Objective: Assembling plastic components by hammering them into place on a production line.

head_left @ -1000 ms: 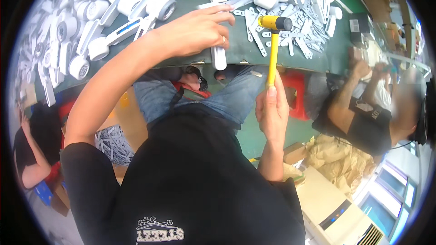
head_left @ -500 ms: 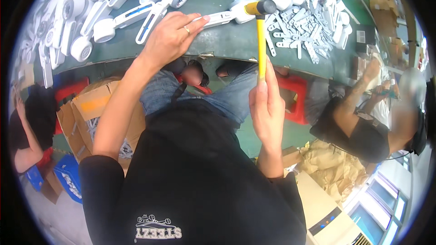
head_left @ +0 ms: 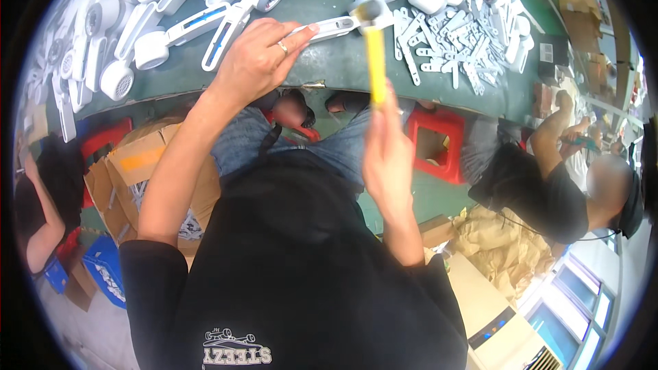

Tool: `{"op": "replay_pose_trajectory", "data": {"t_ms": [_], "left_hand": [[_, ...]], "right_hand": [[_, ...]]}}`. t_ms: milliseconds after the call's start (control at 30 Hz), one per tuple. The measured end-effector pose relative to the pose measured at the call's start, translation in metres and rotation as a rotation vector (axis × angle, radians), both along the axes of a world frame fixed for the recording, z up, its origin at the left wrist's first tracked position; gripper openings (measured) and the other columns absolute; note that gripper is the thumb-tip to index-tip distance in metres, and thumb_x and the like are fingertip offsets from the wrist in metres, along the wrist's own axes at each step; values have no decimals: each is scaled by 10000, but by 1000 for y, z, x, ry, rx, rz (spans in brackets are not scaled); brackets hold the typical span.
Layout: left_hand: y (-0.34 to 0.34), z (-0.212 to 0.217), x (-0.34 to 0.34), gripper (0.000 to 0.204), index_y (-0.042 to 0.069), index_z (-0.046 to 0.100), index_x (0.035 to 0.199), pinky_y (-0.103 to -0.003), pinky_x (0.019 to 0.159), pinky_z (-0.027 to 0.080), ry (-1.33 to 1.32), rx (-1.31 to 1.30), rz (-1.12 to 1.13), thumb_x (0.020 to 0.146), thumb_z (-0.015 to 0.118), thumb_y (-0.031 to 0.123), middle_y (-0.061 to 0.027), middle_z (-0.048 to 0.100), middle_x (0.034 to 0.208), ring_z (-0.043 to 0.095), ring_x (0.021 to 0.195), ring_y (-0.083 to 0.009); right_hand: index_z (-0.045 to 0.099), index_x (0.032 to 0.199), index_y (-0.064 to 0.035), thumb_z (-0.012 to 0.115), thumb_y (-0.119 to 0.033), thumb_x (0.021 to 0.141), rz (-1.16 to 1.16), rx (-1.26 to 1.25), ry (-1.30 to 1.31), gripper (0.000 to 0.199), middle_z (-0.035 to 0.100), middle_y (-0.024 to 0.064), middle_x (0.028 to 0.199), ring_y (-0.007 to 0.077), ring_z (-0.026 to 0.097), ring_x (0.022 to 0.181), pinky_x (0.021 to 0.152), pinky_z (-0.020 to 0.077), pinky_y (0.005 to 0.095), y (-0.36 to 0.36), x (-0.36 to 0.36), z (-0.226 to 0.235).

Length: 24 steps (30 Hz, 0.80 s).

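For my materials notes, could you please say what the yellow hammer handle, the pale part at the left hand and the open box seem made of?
Yellow hammer handle: perhaps plastic or painted, being bright and even; blur leaves it open. Pale part: likely moulded plastic, smooth, slotted. Open box: matt cardboard, judging by its brown folds.

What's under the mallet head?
The right end of the white handled part, gripped by the left hand, shows around the motion-blurred mallet head. The patch directly beneath is covered; contact can't be told.
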<state>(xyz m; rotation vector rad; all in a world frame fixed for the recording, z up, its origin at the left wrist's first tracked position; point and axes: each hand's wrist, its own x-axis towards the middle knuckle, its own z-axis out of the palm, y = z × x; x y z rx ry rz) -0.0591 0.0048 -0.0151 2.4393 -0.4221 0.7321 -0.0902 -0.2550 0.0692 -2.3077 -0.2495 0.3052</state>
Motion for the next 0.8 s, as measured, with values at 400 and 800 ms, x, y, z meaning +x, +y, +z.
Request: {"op": "replay_pose_trajectory", "data": {"t_ms": [400,800], "left_hand": [[-12,-8,-4,777,61,426,1592,-440,987,536,198,-449,131,921,816,106,-119,778,1151,699,1068,-361],[-20,3,2,433,54,709,1318,-447,1059,517,380,-481,208,924,827,188,-156,716,1347,664,1245,-388]], "right_hand": [[465,1594,-103,506,-99,1094,99,69,-20,502,718,333,1019,541,698,930,777,577,552,-7,-9,19],[466,1614,-125,594,-236,1095,101,99,255,545,662,300,1391,405,712,1217,969,581,431,-37,18,14]]}}
